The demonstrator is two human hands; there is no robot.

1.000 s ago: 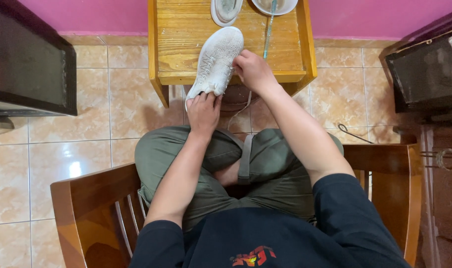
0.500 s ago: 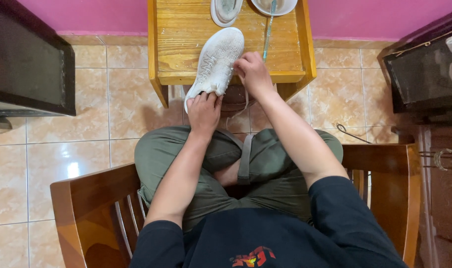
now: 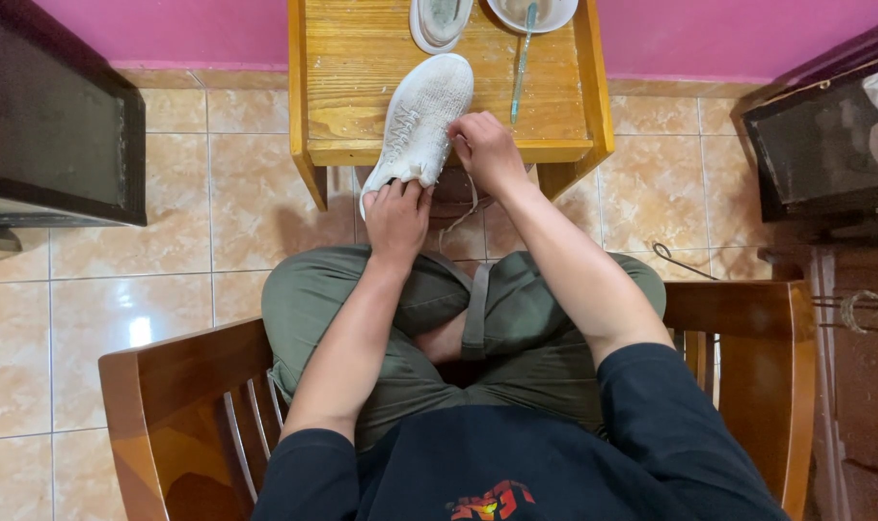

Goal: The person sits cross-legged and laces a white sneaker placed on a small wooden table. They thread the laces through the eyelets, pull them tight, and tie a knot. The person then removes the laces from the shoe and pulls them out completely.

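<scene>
White knit sneaker [image 3: 421,116] gripped at the heel by left hand [image 3: 396,217], fingers curled shut around it. Right hand [image 3: 484,150] pinched closed on a loose lace [image 3: 466,207] beside the tongue. Toe resting on wooden stool [image 3: 362,106]. Best kept steady at the heel, lace drawn gently. Bowl [image 3: 535,12] and toothbrush [image 3: 522,63] beyond.

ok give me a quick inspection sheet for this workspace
surface: small wooden table, speckled with white flecks
job's things: white shoe lying on the table's near edge, lace hanging below it
clutter: second shoe, bowl, toothbrush at the far edge
hands: left hand grips the shoe's heel; right hand pinches at its side
cables: thin cord on the tile floor
surroundings: pink wall, wooden chair, dark cabinets either side
</scene>
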